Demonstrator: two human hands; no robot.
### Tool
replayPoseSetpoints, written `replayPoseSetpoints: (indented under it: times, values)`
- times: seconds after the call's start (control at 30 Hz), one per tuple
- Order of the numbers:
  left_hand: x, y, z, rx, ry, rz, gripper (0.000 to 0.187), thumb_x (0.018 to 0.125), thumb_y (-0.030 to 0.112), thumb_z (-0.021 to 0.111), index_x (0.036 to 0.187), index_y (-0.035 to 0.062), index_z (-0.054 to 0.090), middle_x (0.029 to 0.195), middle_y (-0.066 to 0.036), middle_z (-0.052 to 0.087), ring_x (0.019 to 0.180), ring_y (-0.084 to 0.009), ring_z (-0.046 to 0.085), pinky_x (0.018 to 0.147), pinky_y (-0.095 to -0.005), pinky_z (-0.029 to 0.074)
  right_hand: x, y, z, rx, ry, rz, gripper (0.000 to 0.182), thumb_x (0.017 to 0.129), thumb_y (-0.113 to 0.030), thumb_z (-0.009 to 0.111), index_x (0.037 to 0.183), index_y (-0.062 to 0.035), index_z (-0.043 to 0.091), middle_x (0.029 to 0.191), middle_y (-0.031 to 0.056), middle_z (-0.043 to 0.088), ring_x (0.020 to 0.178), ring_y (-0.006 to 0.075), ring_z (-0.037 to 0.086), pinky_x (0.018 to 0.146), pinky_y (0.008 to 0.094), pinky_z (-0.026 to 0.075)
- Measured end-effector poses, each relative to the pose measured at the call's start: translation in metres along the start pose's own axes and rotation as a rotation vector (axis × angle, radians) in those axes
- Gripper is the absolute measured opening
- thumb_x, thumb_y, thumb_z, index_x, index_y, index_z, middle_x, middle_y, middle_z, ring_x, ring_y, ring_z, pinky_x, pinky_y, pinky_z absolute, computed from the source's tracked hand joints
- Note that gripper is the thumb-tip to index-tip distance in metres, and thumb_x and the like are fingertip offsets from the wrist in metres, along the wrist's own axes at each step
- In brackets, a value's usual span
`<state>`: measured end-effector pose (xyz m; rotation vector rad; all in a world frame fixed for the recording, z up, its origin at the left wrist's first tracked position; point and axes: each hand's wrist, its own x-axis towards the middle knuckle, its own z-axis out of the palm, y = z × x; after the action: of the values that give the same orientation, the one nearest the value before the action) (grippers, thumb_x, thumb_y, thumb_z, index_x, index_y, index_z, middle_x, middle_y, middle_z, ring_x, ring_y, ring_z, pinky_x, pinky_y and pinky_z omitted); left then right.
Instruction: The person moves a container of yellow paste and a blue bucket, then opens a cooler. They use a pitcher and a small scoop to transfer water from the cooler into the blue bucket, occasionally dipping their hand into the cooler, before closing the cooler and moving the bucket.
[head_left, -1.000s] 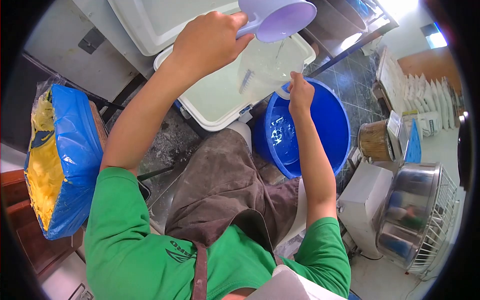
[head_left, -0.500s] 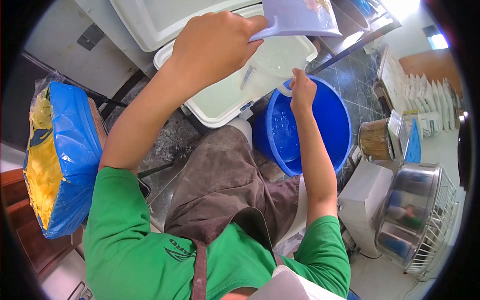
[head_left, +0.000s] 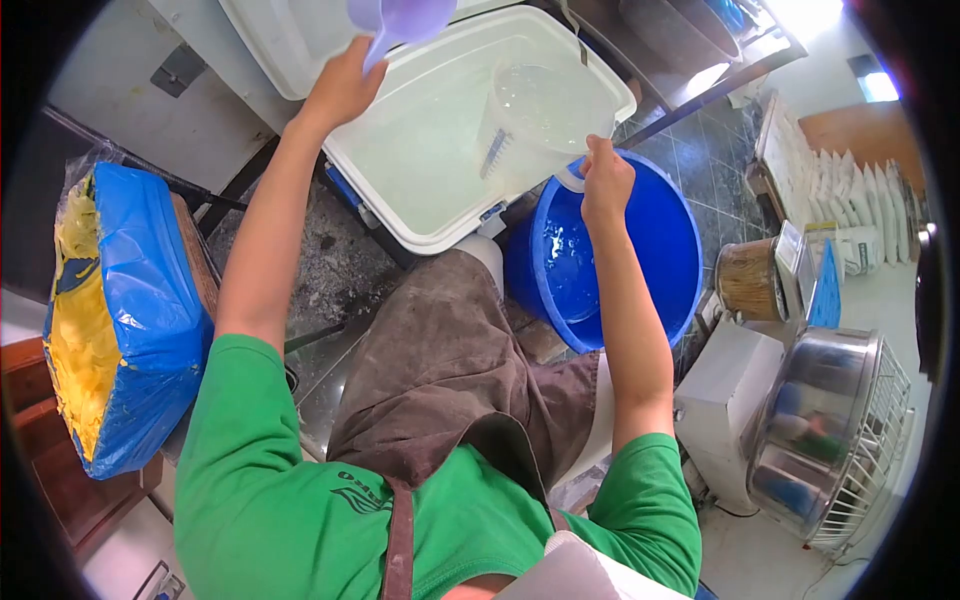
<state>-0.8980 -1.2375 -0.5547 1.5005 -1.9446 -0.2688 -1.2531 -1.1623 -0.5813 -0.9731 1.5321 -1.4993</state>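
My left hand (head_left: 340, 92) is closed around the handle of a lilac plastic jug (head_left: 415, 18), partly cut off by the top edge. It is over the far left rim of a white tub (head_left: 425, 235), which holds pale, milky liquid. A clear measuring jug (head_left: 535, 105) with scale marks on its side is held by its handle in my right hand (head_left: 607, 182). It tilts over the tub's right side, with bubbles showing in it. Below my right forearm stands a blue bucket (head_left: 650, 290) with some liquid at its bottom.
On the left, a blue plastic bag (head_left: 155, 300) holds yellow material (head_left: 85, 340). To the right are a large steel pot (head_left: 815, 430), a wire rack (head_left: 870, 450), a container of thin sticks (head_left: 748, 280) and several white packets (head_left: 870, 195). A white lid (head_left: 290, 50) leans behind the tub.
My left hand has moved left and away with the lilac jug, from above the measuring jug to the tub's far left. My right hand and the measuring jug have stayed nearly still.
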Motion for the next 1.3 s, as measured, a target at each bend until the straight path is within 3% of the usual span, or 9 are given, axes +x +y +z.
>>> replayPoseSetpoints:
  times: [0.13,0.23,0.47,0.63,1.0,1.13,1.17,1.2,1.3]
  values:
    - [-0.035,-0.067,0.053,0.006,-0.069,0.039,0.036,0.094,0.028,0.057,0.119,0.0032,0.051,0.097,-0.024,0.066,0.093,-0.0418,0.063,0.078,-0.0458,0.049,0.0,-0.002,-0.001,-0.008,-0.012,0.007,0.038,0.082,-0.025,0.066,0.054,-0.0039,0.051,0.056,0.0005,0.047,0.053,0.0102,0.041,0.051,0.0284,0.031]
    - [-0.062,-0.083,0.081,-0.006,-0.163,-0.111,0.033,0.093,0.028,0.058,0.116,0.0043,0.052,0.093,-0.024,0.066,0.09,-0.0424,0.064,0.075,-0.0463,0.049,-0.001,-0.002,-0.003,-0.025,-0.024,0.038,0.035,0.082,-0.025,0.066,0.057,-0.0043,0.053,0.058,0.002,0.048,0.056,0.0116,0.043,0.053,0.0279,0.032]
    - [-0.091,-0.092,0.125,-0.073,-0.12,-0.266,0.033,0.093,0.033,0.059,0.113,0.0069,0.054,0.086,-0.022,0.067,0.084,-0.0424,0.065,0.071,-0.0472,0.049,0.003,0.003,-0.001,-0.007,0.0,0.007,0.04,0.082,-0.025,0.066,0.051,-0.0043,0.051,0.052,-0.0017,0.045,0.049,0.0083,0.038,0.047,0.0289,0.028]
    - [-0.09,-0.073,0.132,0.169,-0.135,-0.454,0.038,0.095,0.045,0.05,0.115,0.0123,0.054,0.085,-0.021,0.068,0.083,-0.042,0.065,0.073,-0.0518,0.049,0.005,0.006,-0.003,0.025,-0.01,0.017,0.04,0.082,-0.024,0.065,0.051,-0.0049,0.05,0.052,-0.0021,0.044,0.048,0.0076,0.037,0.047,0.0286,0.027]
    - [-0.086,-0.077,0.134,0.223,-0.08,-0.444,0.037,0.095,0.044,0.049,0.113,0.0123,0.054,0.086,-0.022,0.068,0.082,-0.0439,0.064,0.073,-0.0531,0.048,0.005,-0.006,-0.024,0.148,0.002,0.09,0.033,0.076,-0.02,0.068,0.051,-0.007,0.05,0.052,-0.0023,0.042,0.049,0.009,0.035,0.048,0.0292,0.024]
    - [-0.09,-0.077,0.135,0.199,-0.068,-0.481,0.039,0.095,0.045,0.048,0.116,0.0129,0.053,0.09,-0.021,0.068,0.086,-0.0432,0.064,0.074,-0.0527,0.048,-0.003,-0.021,-0.075,0.293,0.048,0.124,0.021,0.079,-0.019,0.064,0.065,-0.0036,0.059,0.057,-0.0015,0.045,0.049,0.0094,0.037,0.049,0.0286,0.025]
    - [-0.089,-0.073,0.133,0.194,-0.078,-0.503,0.04,0.095,0.045,0.048,0.118,0.013,0.054,0.092,-0.021,0.068,0.088,-0.0425,0.064,0.075,-0.0521,0.048,-0.015,-0.041,-0.075,0.281,0.163,0.12,0.019,0.08,-0.019,0.062,0.071,-0.0026,0.061,0.06,-0.0016,0.047,0.05,0.0089,0.038,0.049,0.0272,0.026]
    - [-0.09,-0.074,0.134,0.185,-0.094,-0.517,0.04,0.095,0.045,0.048,0.118,0.013,0.054,0.092,-0.021,0.068,0.088,-0.0425,0.064,0.075,-0.0521,0.048,-0.014,-0.036,-0.102,0.288,0.018,0.117,0.022,0.085,-0.022,0.059,0.085,0.0009,0.061,0.069,0.0031,0.054,0.054,0.0105,0.045,0.05,0.0247,0.035]
    - [-0.092,-0.08,0.136,0.167,0.0,-0.458,0.04,0.095,0.046,0.047,0.114,0.0115,0.054,0.084,-0.021,0.068,0.081,-0.0431,0.065,0.071,-0.0529,0.048,-0.022,-0.029,-0.15,0.163,0.108,0.132,0.023,0.084,-0.023,0.063,0.083,0.0002,0.062,0.065,0.0003,0.05,0.053,0.0079,0.042,0.051,0.0242,0.033]
